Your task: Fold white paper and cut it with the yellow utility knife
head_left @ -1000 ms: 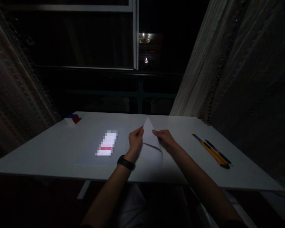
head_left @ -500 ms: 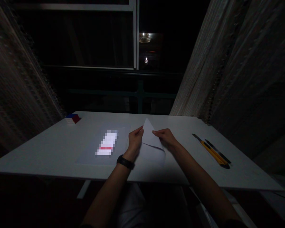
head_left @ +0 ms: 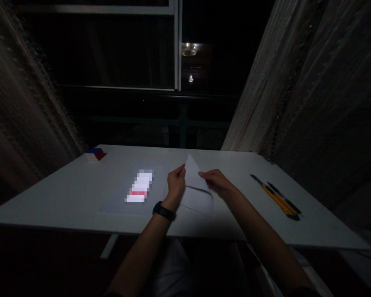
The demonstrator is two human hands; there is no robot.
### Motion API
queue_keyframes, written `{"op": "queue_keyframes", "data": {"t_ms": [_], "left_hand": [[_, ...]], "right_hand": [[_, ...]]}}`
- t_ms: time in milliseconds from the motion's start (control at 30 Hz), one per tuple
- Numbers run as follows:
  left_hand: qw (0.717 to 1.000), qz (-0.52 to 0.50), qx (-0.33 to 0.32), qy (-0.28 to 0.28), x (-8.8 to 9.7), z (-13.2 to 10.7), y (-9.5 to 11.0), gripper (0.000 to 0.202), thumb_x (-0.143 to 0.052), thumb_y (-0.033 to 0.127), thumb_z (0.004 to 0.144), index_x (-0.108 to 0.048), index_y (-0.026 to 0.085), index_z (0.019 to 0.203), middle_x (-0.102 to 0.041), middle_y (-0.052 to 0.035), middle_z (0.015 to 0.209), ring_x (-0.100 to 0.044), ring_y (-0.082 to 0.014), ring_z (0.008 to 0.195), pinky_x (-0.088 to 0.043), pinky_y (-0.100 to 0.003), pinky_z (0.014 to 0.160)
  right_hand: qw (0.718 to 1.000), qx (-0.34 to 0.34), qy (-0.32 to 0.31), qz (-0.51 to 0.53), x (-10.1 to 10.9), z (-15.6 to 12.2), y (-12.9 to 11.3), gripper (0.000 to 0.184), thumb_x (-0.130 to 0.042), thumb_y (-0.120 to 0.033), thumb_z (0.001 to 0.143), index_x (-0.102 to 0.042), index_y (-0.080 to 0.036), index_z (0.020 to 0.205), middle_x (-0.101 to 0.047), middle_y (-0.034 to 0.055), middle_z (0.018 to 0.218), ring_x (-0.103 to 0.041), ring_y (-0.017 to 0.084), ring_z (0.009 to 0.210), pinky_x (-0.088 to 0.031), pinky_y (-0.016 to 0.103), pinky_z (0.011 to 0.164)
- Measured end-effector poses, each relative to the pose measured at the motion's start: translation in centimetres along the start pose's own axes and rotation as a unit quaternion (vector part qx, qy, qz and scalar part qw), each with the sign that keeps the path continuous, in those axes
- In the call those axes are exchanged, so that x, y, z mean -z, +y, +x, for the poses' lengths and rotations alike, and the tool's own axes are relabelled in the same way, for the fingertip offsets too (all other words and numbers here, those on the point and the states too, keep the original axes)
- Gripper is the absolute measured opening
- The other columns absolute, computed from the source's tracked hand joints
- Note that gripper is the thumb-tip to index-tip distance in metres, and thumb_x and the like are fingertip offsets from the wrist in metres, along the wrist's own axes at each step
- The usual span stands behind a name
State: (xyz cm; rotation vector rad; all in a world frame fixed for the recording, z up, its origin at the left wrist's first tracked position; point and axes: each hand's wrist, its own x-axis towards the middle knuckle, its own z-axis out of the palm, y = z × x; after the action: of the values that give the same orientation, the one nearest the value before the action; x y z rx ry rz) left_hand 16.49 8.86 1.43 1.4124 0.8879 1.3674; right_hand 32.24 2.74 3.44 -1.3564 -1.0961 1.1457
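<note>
A white sheet of folded paper (head_left: 195, 187) with a pointed far tip lies on the white table (head_left: 64, 194) in front of me. My left hand (head_left: 175, 184), with a dark watch at the wrist, pinches the paper's left edge. My right hand (head_left: 217, 180) pinches its right edge, close to the point. Both hands have fingers pressed together on the paper. The scene is very dim.
A flat sheet with a blurred bright patch (head_left: 139, 186) lies to the left of the paper. A small red and blue block (head_left: 94, 154) sits at the far left corner. A yellow cutter (head_left: 276, 198) and a dark pen (head_left: 283, 198) lie to the right. Curtains hang on both sides.
The folded paper has settled slightly lower and flatter between my hands. My hands have barely shifted.
</note>
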Motion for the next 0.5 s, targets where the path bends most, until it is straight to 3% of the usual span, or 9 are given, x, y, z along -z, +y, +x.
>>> {"op": "queue_keyframes", "data": {"t_ms": [133, 500], "left_hand": [[1.0, -0.029, 0.004, 0.002, -0.07, -0.13, 0.33, 0.029, -0.059, 0.017, 0.077, -0.069, 0.014, 0.105, -0.069, -0.01, 0.107, -0.063, -0.0227, 0.099, -0.046, -0.037, 0.091], [0.998, -0.061, 0.033, -0.002, -0.13, -0.47, 0.99, 0.031, -0.059, 0.017, 0.078, -0.067, 0.012, 0.108, -0.069, -0.0108, 0.105, -0.065, -0.0223, 0.094, -0.049, -0.035, 0.085]], "right_hand": [[0.999, -0.022, 0.003, 0.027, 0.15, 0.07, 0.0, 0.043, -0.078, -0.051, 0.054, -0.058, -0.012, 0.049, -0.051, -0.0003, 0.044, -0.04, 0.008, 0.041, -0.028, 0.024, 0.043], [0.998, 0.042, 0.009, -0.048, 0.21, -0.13, -0.39, 0.044, -0.075, -0.052, 0.056, -0.061, -0.011, 0.05, -0.049, -0.0013, 0.044, -0.038, 0.008, 0.043, -0.026, 0.026, 0.047]]}}
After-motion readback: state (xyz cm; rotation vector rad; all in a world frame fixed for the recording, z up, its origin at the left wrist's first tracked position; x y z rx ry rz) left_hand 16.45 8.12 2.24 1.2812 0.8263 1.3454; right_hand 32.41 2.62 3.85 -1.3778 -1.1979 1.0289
